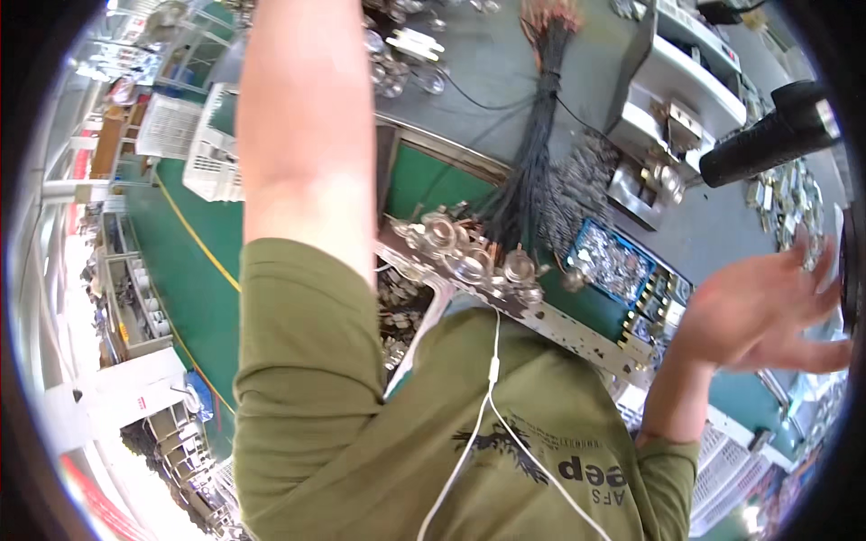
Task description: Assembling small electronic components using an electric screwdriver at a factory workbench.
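Observation:
My left forearm (307, 117) reaches up past the top edge, so my left hand is out of sight. At the right, my right hand (758, 311) is raised with its fingers apart and slightly blurred. Nothing shows in its grasp. A black cylindrical tool or handle (767, 144) is above that hand. Between my arms, a bundle of black wires (541, 135) with reddish ends lies across the bench. Several round metal parts (469, 263) are heaped at its near end, along the bench edge. A blue tray (642, 293) of small shiny pieces stands nearer my right hand.
A grey machine housing (681, 68) with a metal fixture (636, 194) stands at the back right. More metal parts (397, 77) lie beside my left forearm. White crates (212, 144) stand at the left, over a green floor (185, 261) with a yellow line. White earphone cord (493, 370) hangs over my shirt.

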Motion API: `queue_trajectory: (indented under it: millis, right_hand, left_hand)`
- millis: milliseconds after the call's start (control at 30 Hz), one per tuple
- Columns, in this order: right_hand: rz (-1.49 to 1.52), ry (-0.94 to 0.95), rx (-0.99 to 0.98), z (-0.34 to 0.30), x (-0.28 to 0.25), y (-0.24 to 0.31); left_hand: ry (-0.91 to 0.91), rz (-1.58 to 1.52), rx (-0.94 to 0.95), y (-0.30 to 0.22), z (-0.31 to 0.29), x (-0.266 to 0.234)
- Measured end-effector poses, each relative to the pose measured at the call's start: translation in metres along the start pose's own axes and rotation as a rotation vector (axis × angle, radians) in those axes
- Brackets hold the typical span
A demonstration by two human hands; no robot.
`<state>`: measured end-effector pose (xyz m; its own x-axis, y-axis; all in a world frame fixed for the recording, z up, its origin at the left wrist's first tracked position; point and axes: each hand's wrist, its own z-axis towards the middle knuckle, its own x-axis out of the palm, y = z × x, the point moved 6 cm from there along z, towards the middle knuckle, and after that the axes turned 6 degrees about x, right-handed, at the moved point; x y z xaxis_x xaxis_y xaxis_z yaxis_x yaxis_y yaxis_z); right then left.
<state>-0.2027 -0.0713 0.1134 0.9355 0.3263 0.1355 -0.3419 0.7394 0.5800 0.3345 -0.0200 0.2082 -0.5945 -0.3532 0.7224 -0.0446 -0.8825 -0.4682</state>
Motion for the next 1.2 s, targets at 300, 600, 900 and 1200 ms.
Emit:
queue_trajectory:
  millis: [300,600,900,1200]
  right_hand:
    - [0.554,0.435,0.533,-0.083,0.156,0.027]
    - [0.524,0.379,0.452,-0.087,0.167,0.033]
    - [0.612,0.433,0.468,-0.096,0.161,0.046]
    - [0.596,0.406,0.44,-0.094,0.165,0.043]
  left_hand:
    - [0.052,-0.031,0.013,0.019,0.021,0.003]
    - [0.074,0.249,0.067,0.025,0.009,0.013]
    - [0.052,0.522,0.156,0.022,-0.005,0.003]
    - [0.044,0.788,0.24,0.039,-0.01,0.0]
